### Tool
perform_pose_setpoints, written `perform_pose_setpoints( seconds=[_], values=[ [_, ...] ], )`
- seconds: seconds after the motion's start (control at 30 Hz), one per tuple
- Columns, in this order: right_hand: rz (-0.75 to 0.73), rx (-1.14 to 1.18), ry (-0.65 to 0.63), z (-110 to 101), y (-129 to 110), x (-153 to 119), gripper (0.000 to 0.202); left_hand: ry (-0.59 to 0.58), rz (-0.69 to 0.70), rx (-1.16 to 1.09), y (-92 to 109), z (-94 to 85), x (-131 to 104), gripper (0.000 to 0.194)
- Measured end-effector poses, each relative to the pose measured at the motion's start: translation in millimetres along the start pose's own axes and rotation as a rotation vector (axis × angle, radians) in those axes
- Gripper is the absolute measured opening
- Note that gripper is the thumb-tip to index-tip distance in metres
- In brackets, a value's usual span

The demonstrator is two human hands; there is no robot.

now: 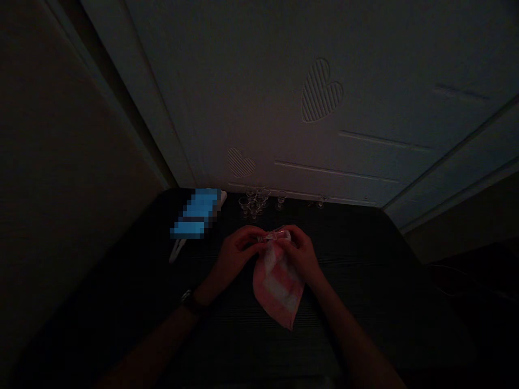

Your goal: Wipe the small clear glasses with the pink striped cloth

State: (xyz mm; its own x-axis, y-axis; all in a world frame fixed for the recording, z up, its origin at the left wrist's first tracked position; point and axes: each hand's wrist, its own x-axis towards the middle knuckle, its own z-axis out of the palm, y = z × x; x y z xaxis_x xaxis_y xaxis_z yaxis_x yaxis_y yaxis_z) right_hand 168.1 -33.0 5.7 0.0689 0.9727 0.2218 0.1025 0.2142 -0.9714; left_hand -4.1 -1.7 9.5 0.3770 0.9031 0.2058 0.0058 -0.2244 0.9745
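Note:
Over the middle of the dark table, my left hand (240,249) is closed on the left end of a small clear glass (279,235), which lies sideways between my hands. My right hand (300,251) is closed on a pink and white cloth (279,286) at the glass's right end. The cloth hangs down below the glass toward the near side. A dark band with a shiny part circles my left wrist. Dim light hides the exact places of my fingertips.
Several small stemmed glasses (254,205) stand at the back of the dark table (365,281), with others (280,201) (320,202) to their right. A blurred blue screen (197,213) is at the back left. Behind rises a pale panel (259,97) with raised hearts.

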Motion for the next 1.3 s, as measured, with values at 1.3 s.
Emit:
perform_pose_setpoints(
  seconds=[1.3],
  values=[
    [-0.035, -0.34, 0.393, -13.5, -6.2, -1.8, 0.017, -0.013, -0.089, -0.154, -3.6, -9.6, 2.7, 0.012]
  ],
)
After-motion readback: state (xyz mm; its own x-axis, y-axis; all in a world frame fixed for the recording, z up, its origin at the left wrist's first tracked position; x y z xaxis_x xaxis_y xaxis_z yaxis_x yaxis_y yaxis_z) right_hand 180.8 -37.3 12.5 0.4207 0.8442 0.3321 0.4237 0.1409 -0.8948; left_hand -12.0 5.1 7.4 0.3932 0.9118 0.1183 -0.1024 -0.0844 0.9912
